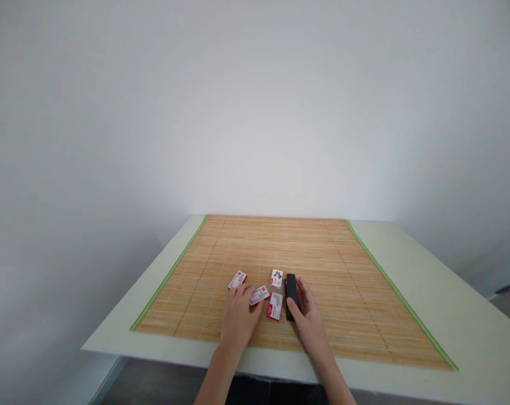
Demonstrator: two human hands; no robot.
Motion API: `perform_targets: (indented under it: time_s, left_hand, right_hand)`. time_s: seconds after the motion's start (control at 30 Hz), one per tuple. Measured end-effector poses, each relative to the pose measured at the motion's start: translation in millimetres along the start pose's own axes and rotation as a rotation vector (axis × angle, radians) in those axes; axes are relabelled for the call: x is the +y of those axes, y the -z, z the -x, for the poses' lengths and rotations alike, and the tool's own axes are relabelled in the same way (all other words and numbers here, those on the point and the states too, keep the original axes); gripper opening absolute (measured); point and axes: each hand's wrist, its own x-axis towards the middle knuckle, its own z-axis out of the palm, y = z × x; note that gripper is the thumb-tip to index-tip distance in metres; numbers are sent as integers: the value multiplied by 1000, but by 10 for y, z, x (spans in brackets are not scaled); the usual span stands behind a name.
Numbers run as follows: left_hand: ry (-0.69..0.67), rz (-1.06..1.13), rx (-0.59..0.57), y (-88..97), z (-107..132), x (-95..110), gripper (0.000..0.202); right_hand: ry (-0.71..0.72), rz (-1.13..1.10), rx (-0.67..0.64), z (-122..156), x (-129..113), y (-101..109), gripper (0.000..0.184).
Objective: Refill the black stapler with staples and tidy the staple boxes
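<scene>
Around the near left corner of a small red-and-white box (260,294) curl the thumb and fingers of my left hand (239,316). Just beyond those fingertips lies a similar red-and-white box (238,278). My right hand (310,323) grips a black stapler (292,292) from its right side, thumb on top and fingers along the far side. Left of the stapler are a white box with a dark picture (276,278) and, nearer to me, another red-and-white box (275,305). Print on the boxes is too small to read.
A bamboo mat (280,242) with green edging lies under everything on a white table (410,253). The table's front edge runs close to my body. A plain white wall (263,112) rises behind the table.
</scene>
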Motion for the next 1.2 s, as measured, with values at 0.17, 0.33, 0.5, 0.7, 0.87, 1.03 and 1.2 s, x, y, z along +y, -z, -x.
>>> perform_targets:
  time_s: [0.17,0.33,0.5,0.7,0.87,1.03,1.2]
  left_hand:
    - [80,-96,119,42,0,-145,30]
    - [32,-26,164,41,154,144,34]
    - [-101,119,-74,-76,265,445,47]
    - [-59,155,-100,56,356,406,43]
    - [-178,179,-166,63,78,438,40]
    - [-176,135,-198,-140,-290,387,48]
    - [-108,106,-146,-63,-40,344,39]
  right_hand:
    - [2,55,-16,6,-49,-7,76]
    - [8,72,-15,15,-139,-46,79]
    - [54,109,11,30,-208,-57,68]
    - [107,244,73,54,-288,-44,52]
    - [119,271,84,66,-348,-64,50]
    - [130,278,90,83,-353,-69,48]
    - [155,389,-8,26,-382,-5,49]
